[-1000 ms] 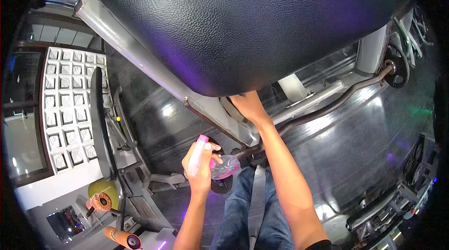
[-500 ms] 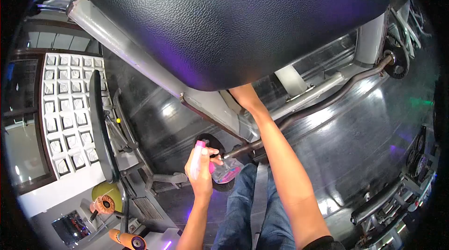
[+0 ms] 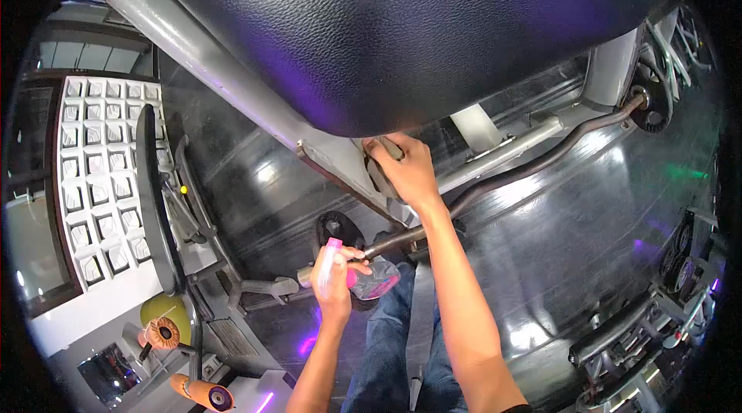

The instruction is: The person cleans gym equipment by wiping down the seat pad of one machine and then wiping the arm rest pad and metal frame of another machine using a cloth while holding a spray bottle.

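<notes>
My left hand [image 3: 334,289] is wrapped round a spray bottle [image 3: 379,280] with a pink-and-white trigger head and a clear body. The bottle lies tilted, its body pointing right, over the bar and my legs. Below the front edge of a black padded seat [image 3: 402,42], my right hand [image 3: 406,169] is closed on what looks like a greyish cloth [image 3: 379,179]. It presses this against the light-grey metal frame [image 3: 340,159] of the bench. Part of the cloth is hidden behind the fingers.
A bent dark barbell [image 3: 533,171] crosses just beyond my legs, with a black weight plate [image 3: 655,100] at its right end. Another padded machine [image 3: 157,204] stands at left. More gym equipment [image 3: 626,343] is at lower right.
My right hand has come down and out from under the seat's edge, so its fingers and the greyish cloth now show. The left hand keeps the spray bottle in nearly the same place.
</notes>
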A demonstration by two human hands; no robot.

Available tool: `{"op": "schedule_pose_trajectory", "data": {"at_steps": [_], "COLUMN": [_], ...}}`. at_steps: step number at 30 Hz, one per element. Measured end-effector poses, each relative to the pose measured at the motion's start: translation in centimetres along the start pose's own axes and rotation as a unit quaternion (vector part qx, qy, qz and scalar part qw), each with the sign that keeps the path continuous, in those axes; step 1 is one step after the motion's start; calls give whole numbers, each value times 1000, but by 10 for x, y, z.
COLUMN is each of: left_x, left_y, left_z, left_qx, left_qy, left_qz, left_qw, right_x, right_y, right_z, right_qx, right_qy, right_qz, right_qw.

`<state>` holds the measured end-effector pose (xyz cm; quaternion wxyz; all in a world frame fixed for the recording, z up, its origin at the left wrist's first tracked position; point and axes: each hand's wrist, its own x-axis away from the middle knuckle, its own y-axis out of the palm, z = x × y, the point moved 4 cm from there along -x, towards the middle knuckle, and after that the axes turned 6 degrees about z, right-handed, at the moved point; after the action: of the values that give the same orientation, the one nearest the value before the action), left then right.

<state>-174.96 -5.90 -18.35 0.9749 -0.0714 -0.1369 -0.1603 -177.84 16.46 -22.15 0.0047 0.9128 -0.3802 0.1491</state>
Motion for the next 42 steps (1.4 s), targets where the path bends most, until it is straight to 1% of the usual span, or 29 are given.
{"op": "schedule_pose_trajectory", "data": {"at_steps": [2, 3, 5, 6, 8, 10, 11, 12, 13, 15, 16, 19, 21, 23, 24, 26, 27, 28, 29, 30, 31, 33, 34, 37, 38, 39, 41, 42], "left_x": [-1, -2, -3, -3, -3, -6, -6, -6, -6, -4, -3, -3, -3, -4, -4, -6, -6, -6, -5, -5, -6, -6, -5, -5, -5, -6, -5, -4], "left_y": [-1, -2, -2, -1, -4, -3, -4, -5, -5, -6, -6, -5, -5, -5, -5, -6, -6, -5, -5, -5, -4, -4, -5, -4, -3, -3, -5, -6], "left_z": [-1, -1, -2, -3, -4, -6, -8, -9, -11, -14, -14, -11, -8, -9, -8, -8, -8, -7, -6, -6, -7, -6, -7, -7, -5, -3, -8, -10], "left_qx": [-23, -46, -43, -42, -38, -34, -50, -66, -66, -63, -64, -63, -74, -69, -64, -76, -89, -87, -82, -79, -78, -79, -81, -67, -74, -82, -80, -77], "left_qy": [12, 25, 32, 39, 38, 42, 69, 96, 95, 105, 103, 119, 115, 131, 144, 153, 163, 162, 145, 127, 127, 145, 143, 121, 134, 147, 157, 166], "left_qz": [-13, -26, -36, -45, -58, -72, -69, -65, -65, -41, -41, -35, -37, -36, -38, -35, -35, -34, -28, -23, -23, -28, -29, -26, -28, -30, -31, -30], "left_qw": [1000, 998, 998, 997, 997, 996, 994, 991, 991, 992, 992, 990, 990, 988, 987, 985, 982, 982, 986, 989, 989, 986, 986, 990, 988, 985, 984, 983], "right_x": [8, 16, 35, 43, 56, 52, 51, 47, 43, 43, 47, 65, 79, 88, 87, 86, 84, 78, 73, 68, 65, 63, 65, 77, 81, 82, 83, 80], "right_y": [-2, -4, -9, -14, -25, -26, -25, -21, -16, -5, -2, -3, -11, -22, -28, -35, -34, -32, -29, -26, -22, -14, -12, -13, -15, -17, -25, -27], "right_z": [-8, -1, 27, 41, 67, 55, 48, 38, 24, -14, -25, -17, 1, 30, 34, 48, 48, 45, 42, 32, 21, -5, -11, -2, 4, 11, 38, 58], "right_qx": [25, 26, -6, -3, 77, 95, 109, 69, 69, -16, 1, 22, 34, 165, 166, 229, 232, 237, 242, 190, 190, 62, 55, 93, 105, 104, 244, 278], "right_qy": [-78, -78, -16, -16, 43, 36, 32, -2, -1, -69, -96, -106, -94, 37, 36, 154, 154, 133, 112, 120, 120, 29, 9, 13, 36, 36, 115, 156], "right_qz": [10, 10, 6, 6, 21, 21, 20, 47, 47, 68, 87, 110, 111, 90, 89, 40, 39, 46, 51, 51, 51, 82, 80, 80, 70, 72, 63, 48], "right_qw": [997, 997, 1000, 1000, 996, 995, 993, 997, 996, 995, 992, 988, 989, 981, 981, 960, 960, 961, 962, 973, 973, 994, 995, 992, 991, 991, 961, 947]}}
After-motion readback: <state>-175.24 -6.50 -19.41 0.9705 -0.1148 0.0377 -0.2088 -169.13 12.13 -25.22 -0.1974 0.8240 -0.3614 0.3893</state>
